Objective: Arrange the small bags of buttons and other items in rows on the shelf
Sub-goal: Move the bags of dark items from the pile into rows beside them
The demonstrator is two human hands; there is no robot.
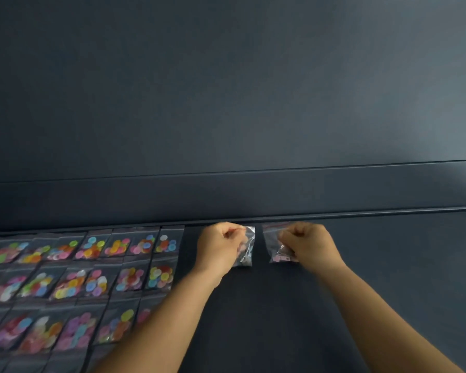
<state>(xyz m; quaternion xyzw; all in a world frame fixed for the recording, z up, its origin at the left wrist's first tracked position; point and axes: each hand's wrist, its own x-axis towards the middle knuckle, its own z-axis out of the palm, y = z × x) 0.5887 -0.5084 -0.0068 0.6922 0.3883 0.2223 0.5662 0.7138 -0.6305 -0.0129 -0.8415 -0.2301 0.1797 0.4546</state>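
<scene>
The left hand [221, 244] curls its fingers and pinches the top of a small clear crinkly plastic bag [246, 246] that lies at the back of the dark matte shelf [388, 265], its contents pale and blurred. Just to its right, apart from it, the right hand [308, 243] pinches a second glossy bag [276, 247] holding pinkish pieces. To the left, flat rectangular bags of round, many-coloured buttons [97, 265] lie in close rows, the nearest of them just beside the left hand.
</scene>
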